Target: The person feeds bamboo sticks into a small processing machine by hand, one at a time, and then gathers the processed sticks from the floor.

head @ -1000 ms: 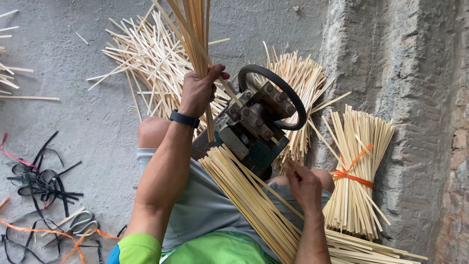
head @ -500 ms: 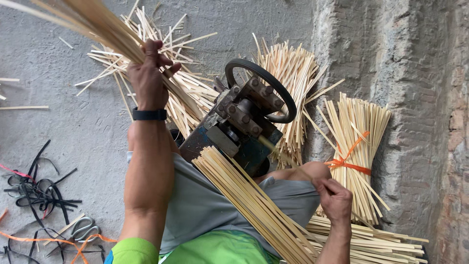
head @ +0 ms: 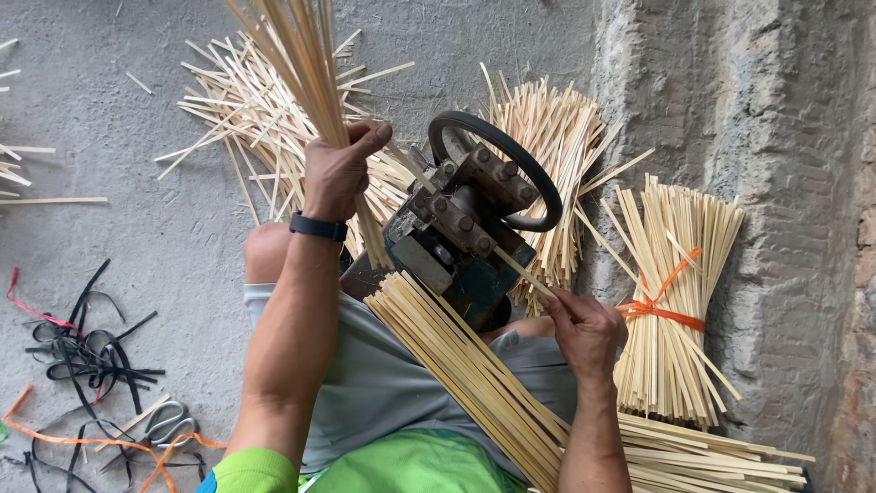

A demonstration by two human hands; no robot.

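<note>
Machine [head: 461, 239] with black wheel sits frame centre, stick pile [head: 265, 119] on the floor upper left. Left hand [head: 336, 173] clamped on a stick bunch [head: 306, 82] rising to the top edge. Right hand [head: 589, 333] pinches one stick [head: 525, 278] at the machine, centre right.

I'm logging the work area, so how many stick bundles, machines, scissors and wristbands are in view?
Tied stick bundles: 1, bound with an orange tie
Loose stick bunches held or on the lap: 2
Machines with a black wheel: 1
Scissors: 1
Black wristbands: 1
Total: 6
</note>
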